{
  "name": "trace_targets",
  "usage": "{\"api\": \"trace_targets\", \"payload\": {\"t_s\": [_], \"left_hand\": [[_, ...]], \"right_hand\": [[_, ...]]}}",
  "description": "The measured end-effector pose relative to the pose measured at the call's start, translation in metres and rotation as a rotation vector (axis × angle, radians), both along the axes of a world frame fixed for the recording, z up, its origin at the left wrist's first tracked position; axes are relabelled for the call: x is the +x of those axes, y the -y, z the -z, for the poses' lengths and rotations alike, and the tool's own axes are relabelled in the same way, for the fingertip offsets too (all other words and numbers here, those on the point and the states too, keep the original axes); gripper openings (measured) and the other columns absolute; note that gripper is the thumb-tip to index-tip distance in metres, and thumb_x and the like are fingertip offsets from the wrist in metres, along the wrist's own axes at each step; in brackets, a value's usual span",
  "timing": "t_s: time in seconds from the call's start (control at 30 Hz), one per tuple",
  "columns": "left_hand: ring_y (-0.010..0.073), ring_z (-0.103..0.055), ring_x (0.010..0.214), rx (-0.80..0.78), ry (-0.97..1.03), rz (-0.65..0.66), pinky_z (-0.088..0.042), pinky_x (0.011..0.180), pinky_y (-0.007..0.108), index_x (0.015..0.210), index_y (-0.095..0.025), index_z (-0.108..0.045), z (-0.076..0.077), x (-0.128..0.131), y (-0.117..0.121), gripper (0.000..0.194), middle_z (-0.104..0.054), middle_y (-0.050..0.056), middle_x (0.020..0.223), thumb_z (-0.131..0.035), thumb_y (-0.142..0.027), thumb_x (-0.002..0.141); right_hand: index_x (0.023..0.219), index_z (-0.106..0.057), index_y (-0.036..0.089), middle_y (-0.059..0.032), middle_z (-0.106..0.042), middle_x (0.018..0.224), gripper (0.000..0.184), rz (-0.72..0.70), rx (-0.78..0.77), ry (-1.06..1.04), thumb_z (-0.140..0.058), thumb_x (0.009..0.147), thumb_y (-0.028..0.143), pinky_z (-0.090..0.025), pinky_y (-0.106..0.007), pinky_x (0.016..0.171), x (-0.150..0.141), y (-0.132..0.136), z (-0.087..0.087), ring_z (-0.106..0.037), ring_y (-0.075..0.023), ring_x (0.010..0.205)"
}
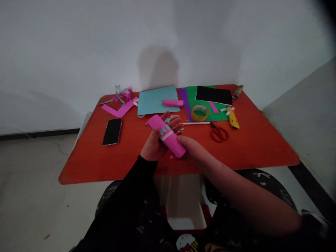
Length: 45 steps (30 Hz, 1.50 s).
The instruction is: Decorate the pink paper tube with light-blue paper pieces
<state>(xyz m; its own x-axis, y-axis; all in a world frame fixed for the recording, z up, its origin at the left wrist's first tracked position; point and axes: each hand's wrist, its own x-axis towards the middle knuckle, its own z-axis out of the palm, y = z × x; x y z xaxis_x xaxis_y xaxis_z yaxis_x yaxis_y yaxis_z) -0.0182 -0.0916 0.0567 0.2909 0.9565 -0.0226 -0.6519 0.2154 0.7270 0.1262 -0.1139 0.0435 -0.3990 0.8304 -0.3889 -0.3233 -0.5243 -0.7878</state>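
Observation:
Between both hands, above the front half of the table, I see a pink paper roll [173,142] held at a slant. A pale band and light blue leaf-shaped paper pieces [164,129] mark its middle. My left hand [154,145] cradles the roll from beneath, thumb on the near side and fingers reaching out behind it. My right hand [193,147] pinches the lower right end, with its thumb on top; the other fingers are mostly hidden. A small pink scrap [171,157] lies on the table just below the roll.
Across the red table [86,161] lie a phone [112,131], pink strips [120,111], curled scraps [124,94], a blue sheet [152,101] bearing a smaller pink roll [173,103], tape [200,113], scissors [218,133], a yellow cutter [233,118] and a black rectangle [214,95] on green paper [191,95].

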Motion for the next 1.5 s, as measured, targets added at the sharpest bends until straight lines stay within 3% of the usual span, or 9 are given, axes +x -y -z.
{"api": "trace_targets", "payload": {"t_s": [0.13, 0.3, 0.57, 0.67, 0.8, 1.03, 1.23, 1.4, 1.5], "left_hand": [[0.0323, -0.065, 0.129, 0.015, 0.022, 0.024, -0.051, 0.107, 0.048, 0.141, -0.034, -0.055, -0.003, -0.001, 0.002, 0.088, -0.069, 0.009, 0.138, -0.089, -0.062, 0.064], [0.0258, -0.074, 0.11, -0.023, 0.002, -0.035, -0.052, 0.107, 0.045, 0.144, -0.031, -0.053, -0.001, -0.001, 0.002, 0.081, -0.076, 0.0, 0.095, -0.088, -0.044, 0.073], [0.0203, -0.075, 0.089, -0.032, -0.11, -0.175, -0.057, 0.092, 0.038, 0.125, -0.025, -0.062, 0.009, 0.002, -0.007, 0.054, -0.076, 0.0, 0.088, -0.085, -0.039, 0.078], [0.0261, -0.074, 0.108, -0.035, -0.083, -0.1, -0.054, 0.1, 0.043, 0.124, -0.025, -0.063, 0.007, 0.001, -0.005, 0.06, -0.078, 0.007, 0.112, -0.084, -0.054, 0.076], [0.0298, -0.068, 0.123, -0.018, -0.032, 0.01, -0.052, 0.106, 0.046, 0.128, -0.026, -0.063, 0.004, -0.001, -0.003, 0.07, -0.068, 0.011, 0.139, -0.082, -0.065, 0.073], [0.0165, -0.074, 0.085, -0.093, 0.011, -0.092, -0.055, 0.104, 0.04, 0.132, -0.024, -0.061, 0.004, 0.001, -0.002, 0.065, -0.074, -0.003, 0.085, -0.088, -0.039, 0.074], [0.0156, -0.075, 0.087, -0.045, -0.054, -0.083, -0.057, 0.1, 0.037, 0.135, -0.026, -0.058, 0.008, 0.0, -0.004, 0.064, -0.074, -0.003, 0.088, -0.083, -0.045, 0.079], [0.0245, -0.073, 0.113, -0.011, -0.021, 0.019, -0.054, 0.107, 0.044, 0.141, -0.03, -0.054, 0.008, -0.003, -0.001, 0.078, -0.077, 0.005, 0.116, -0.079, -0.065, 0.076], [0.0238, -0.074, 0.107, -0.023, -0.012, 0.023, -0.054, 0.106, 0.044, 0.144, -0.03, -0.052, 0.006, -0.003, 0.001, 0.077, -0.077, 0.002, 0.105, -0.081, -0.056, 0.077]], "right_hand": [[0.092, -0.063, 0.018, -0.0035, -0.061, 0.063, 0.035, -0.036, -0.095, -0.081, -0.055, 0.089, 0.053, -0.042, -0.026, 0.04, -0.002, 0.002, -0.006, -0.056, -0.0174, 0.053], [0.093, -0.063, 0.017, -0.0063, -0.065, 0.067, 0.047, -0.149, -0.09, -0.041, -0.043, 0.095, 0.058, -0.05, -0.029, 0.045, -0.002, 0.001, -0.002, -0.059, -0.0177, 0.054], [0.107, -0.066, 0.018, -0.0043, -0.071, 0.093, 0.04, -0.126, 0.576, 0.559, -0.08, 0.075, 0.038, -0.05, -0.03, 0.07, 0.014, -0.005, -0.012, -0.064, -0.0191, 0.082], [0.101, -0.062, 0.018, -0.0031, -0.07, 0.082, 0.031, -0.175, 0.445, 0.422, -0.072, 0.082, 0.04, -0.049, -0.029, 0.064, 0.015, -0.005, -0.013, -0.063, -0.0174, 0.072], [0.093, -0.059, 0.019, -0.0033, -0.07, 0.076, 0.039, -0.239, 0.17, 0.114, -0.073, 0.08, 0.053, -0.05, -0.027, 0.057, 0.012, -0.001, -0.006, -0.063, -0.0151, 0.06], [0.091, -0.058, 0.018, -0.0006, -0.067, 0.067, 0.045, -0.26, 0.042, -0.04, -0.077, 0.074, 0.056, -0.05, -0.026, 0.051, 0.004, 0.002, 0.008, -0.06, -0.0137, 0.052], [0.09, -0.06, 0.018, -0.0001, -0.066, 0.067, 0.045, -0.25, 0.029, -0.093, -0.078, 0.075, 0.056, -0.05, -0.025, 0.049, 0.003, 0.002, 0.008, -0.059, -0.0128, 0.052], [0.096, -0.064, 0.015, -0.0008, -0.064, 0.067, 0.05, -0.375, -0.037, -0.307, -0.07, 0.079, 0.062, -0.05, -0.025, 0.049, 0.006, 0.003, 0.009, -0.055, -0.0123, 0.052], [0.097, -0.065, 0.015, -0.0013, -0.065, 0.069, 0.049, -0.469, -0.105, -0.378, -0.066, 0.082, 0.062, -0.052, -0.026, 0.049, 0.007, 0.003, 0.012, -0.055, -0.0125, 0.052]]}}
